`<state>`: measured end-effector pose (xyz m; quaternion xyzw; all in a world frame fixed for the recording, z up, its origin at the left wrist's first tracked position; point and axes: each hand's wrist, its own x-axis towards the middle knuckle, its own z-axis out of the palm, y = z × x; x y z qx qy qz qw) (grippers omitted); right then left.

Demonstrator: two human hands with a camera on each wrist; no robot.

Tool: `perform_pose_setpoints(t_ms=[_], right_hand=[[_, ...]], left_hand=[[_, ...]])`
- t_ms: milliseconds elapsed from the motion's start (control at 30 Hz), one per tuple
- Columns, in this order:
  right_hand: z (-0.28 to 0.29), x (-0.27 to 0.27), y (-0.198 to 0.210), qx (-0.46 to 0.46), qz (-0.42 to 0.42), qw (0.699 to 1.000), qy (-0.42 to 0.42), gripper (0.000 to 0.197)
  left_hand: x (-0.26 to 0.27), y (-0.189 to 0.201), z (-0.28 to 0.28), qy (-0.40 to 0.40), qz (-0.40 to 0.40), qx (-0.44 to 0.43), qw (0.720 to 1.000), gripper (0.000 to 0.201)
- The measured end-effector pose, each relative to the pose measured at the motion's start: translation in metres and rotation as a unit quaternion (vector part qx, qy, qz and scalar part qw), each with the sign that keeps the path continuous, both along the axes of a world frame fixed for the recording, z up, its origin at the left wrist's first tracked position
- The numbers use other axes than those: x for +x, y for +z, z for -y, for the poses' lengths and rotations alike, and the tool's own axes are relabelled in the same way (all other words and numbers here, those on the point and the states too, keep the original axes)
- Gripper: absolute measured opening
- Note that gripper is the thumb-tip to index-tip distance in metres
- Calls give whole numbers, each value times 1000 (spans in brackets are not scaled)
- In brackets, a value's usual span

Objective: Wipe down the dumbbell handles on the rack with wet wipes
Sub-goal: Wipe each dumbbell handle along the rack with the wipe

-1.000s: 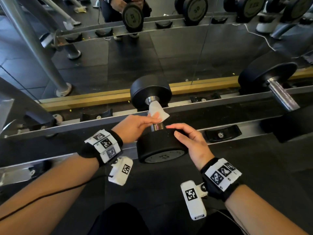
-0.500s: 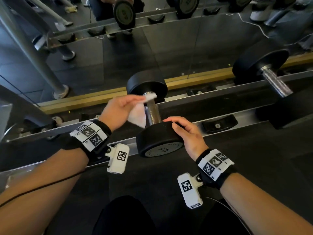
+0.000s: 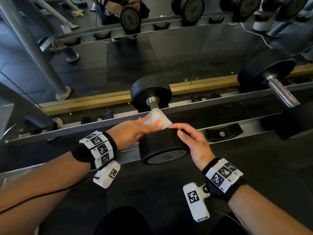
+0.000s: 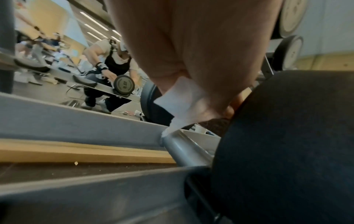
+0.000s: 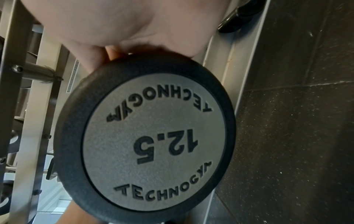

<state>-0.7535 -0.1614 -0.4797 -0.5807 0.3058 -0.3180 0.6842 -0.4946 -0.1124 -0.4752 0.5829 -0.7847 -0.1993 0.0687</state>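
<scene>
A black 12.5 dumbbell (image 3: 162,146) lies across the rack rails, with its chrome handle (image 3: 153,103) pointing away from me. A white wet wipe (image 3: 157,118) is draped over the near part of the handle. My left hand (image 3: 152,124) holds the wipe against the handle from the left; the left wrist view shows the wipe (image 4: 182,103) pinched under my fingers above the bare handle (image 4: 180,150). My right hand (image 3: 176,128) lies on the near head, fingers curled over its top edge. The right wrist view shows that head's face plate (image 5: 153,144).
A bigger dumbbell (image 3: 277,89) sits on the rack at the right. Between the two dumbbells the front rail carries an empty black cradle (image 3: 223,133), and another cradle (image 3: 100,116) sits on the back rail (image 3: 220,102) to the left. A mirror (image 3: 135,56) stands behind the rack. Dark rubber floor lies below.
My left hand slid the wipe up to the far end of the handle, then back down to the near head. The right hand stayed on the near head.
</scene>
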Motion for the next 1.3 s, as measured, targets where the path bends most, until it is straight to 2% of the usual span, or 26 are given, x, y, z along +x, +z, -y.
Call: perform_pose_setpoints(t_ms=[100,167,267,333,433,467,567,600,633,700,733,767,800,833,933,967,1033,1133,1233,1300], right_hand=[[-1,0,2,-1,-1,1000,1,28],[0,-1,4,-4,-8,1000,4,30],[0,-1,3,-11,-13,1000,4,30],[-1,0,1,-5,-8,1000,-1,27],[1,0,-1,-9,-12,1000,-1,25],[1,0,-2,-11,-15,1000,2,25],[1,0,-4,-17,-16,1000,8,26],[1,0,-5,-18,-15,1000,7,26],[1,0,-5,-20,-15,1000,6,27],[2,-1,-6,-22,-15,1000,7,26],[3,-1,-6,-18,-13,1000,7,26],[3,-1,-7,-14,-12,1000,8,26],[3,-1,-8,-12,-11,1000,8,26],[3,-1,-8,-13,-11,1000,9,26],[4,-1,-8,-22,-8,1000,12,25],[4,-1,-8,-23,-9,1000,12,26],[5,-1,-9,-21,-12,1000,14,28],[5,-1,-10,-17,-10,1000,14,28],[5,0,-11,-17,-8,1000,11,28],[5,0,-10,-19,-7,1000,10,25]], left_hand=[[2,5,2,-9,70,-1,997,69],[-1,10,7,-5,85,-26,996,65],[-2,10,9,33,31,3,999,54],[0,6,4,51,-2,21,998,54],[6,9,-4,13,51,16,998,56],[10,11,-5,20,47,29,998,58],[13,19,-5,134,-40,75,987,45],[12,19,-4,197,-96,85,972,41],[8,19,-3,270,-174,97,942,39],[-4,21,2,383,-345,94,852,35],[-11,24,4,413,-415,85,806,34],[-17,26,7,426,-464,72,773,34],[-24,28,10,425,-495,62,755,33],[-31,29,11,410,-509,59,754,32],[-45,20,14,334,-437,66,833,42],[-47,16,13,317,-425,68,845,47],[-46,12,10,302,-446,78,839,46],[-38,11,2,295,-498,127,805,38],[-32,19,-8,303,-483,143,809,40],[-26,23,-8,336,-509,121,783,38]])
